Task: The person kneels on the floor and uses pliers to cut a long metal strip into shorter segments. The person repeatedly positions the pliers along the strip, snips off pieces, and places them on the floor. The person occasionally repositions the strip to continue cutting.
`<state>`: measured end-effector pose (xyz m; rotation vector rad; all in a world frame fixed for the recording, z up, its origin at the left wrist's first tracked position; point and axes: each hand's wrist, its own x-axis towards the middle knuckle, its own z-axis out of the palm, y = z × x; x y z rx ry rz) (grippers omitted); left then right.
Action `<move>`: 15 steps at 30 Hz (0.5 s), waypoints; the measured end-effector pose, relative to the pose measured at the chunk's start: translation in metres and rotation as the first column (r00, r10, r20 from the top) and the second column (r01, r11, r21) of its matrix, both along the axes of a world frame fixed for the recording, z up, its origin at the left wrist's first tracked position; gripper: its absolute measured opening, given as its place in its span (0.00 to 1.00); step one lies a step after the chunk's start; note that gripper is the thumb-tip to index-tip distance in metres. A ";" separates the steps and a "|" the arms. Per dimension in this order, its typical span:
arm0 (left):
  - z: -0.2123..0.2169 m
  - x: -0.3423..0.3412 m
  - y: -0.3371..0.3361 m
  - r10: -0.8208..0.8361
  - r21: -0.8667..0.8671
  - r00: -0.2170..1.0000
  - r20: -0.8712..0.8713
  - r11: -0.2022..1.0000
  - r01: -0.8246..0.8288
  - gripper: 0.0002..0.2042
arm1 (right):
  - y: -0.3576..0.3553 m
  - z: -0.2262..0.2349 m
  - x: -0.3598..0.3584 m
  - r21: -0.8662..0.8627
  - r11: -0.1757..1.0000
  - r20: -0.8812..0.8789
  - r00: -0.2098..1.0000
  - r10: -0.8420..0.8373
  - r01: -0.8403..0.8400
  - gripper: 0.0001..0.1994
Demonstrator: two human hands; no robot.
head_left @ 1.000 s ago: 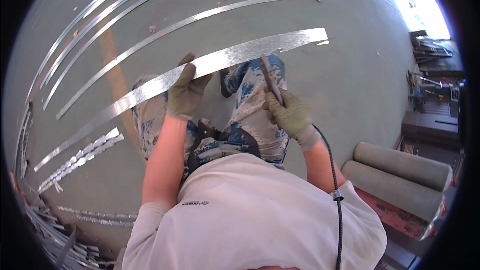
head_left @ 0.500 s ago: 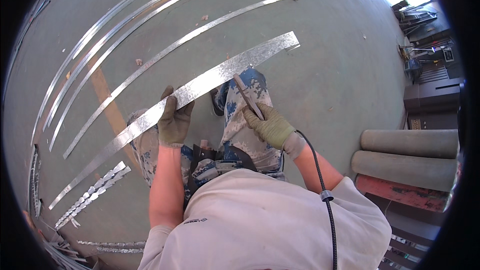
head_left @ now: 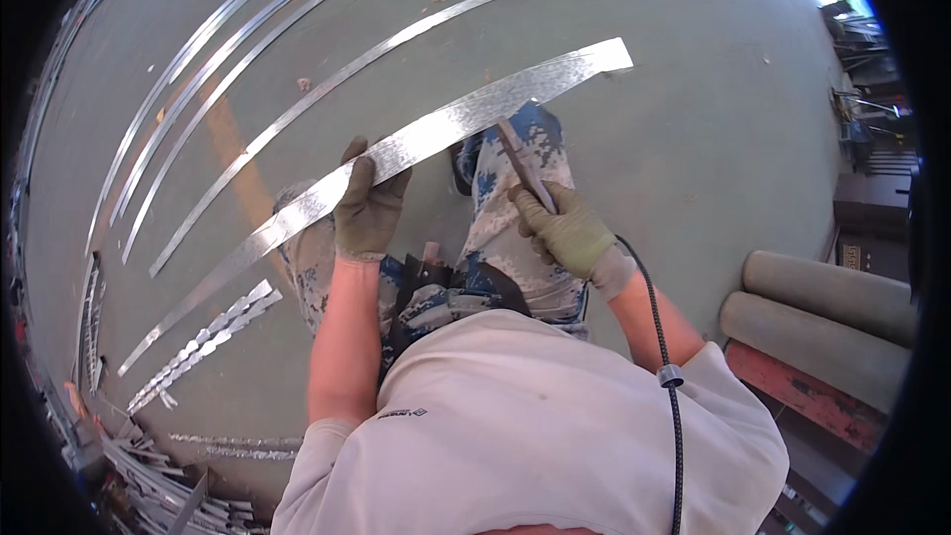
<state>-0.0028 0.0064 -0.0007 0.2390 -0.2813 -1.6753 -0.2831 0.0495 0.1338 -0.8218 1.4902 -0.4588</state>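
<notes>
A grey concrete floor [head_left: 693,89] lay sunlit, with thin metal strips [head_left: 297,109] spread across it, two grey rolls [head_left: 832,297] at right and scrap offcuts [head_left: 198,347] lower left.

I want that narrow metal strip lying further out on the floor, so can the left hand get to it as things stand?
Probably not straight away: the left hand is closed around the wide metal strip, and the narrow strip lies beyond it on bare floor.

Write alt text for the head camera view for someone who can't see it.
Seen from above, a gloved left hand holds a long metal strip while the gloved right hand presses a corded tool to it. More strips lie on the concrete floor.
</notes>
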 end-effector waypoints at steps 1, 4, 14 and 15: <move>0.000 0.000 0.000 0.008 -0.002 0.999 0.043 1.000 -0.008 0.16 | -0.001 -0.002 0.000 -0.001 1.000 0.042 0.999 -0.013 0.013 0.18; 0.001 0.001 0.003 0.023 0.007 0.997 0.071 1.000 -0.024 0.17 | -0.003 0.000 -0.003 0.020 1.000 0.087 0.996 0.008 -0.009 0.18; -0.006 0.007 0.008 0.040 0.029 0.998 0.054 0.999 -0.042 0.18 | -0.011 -0.006 -0.031 0.119 0.988 0.511 0.859 0.021 -0.095 0.14; -0.012 0.010 0.012 0.061 0.065 0.996 0.073 0.996 -0.065 0.18 | -0.008 -0.014 -0.032 0.147 0.986 0.556 0.831 -0.018 -0.077 0.14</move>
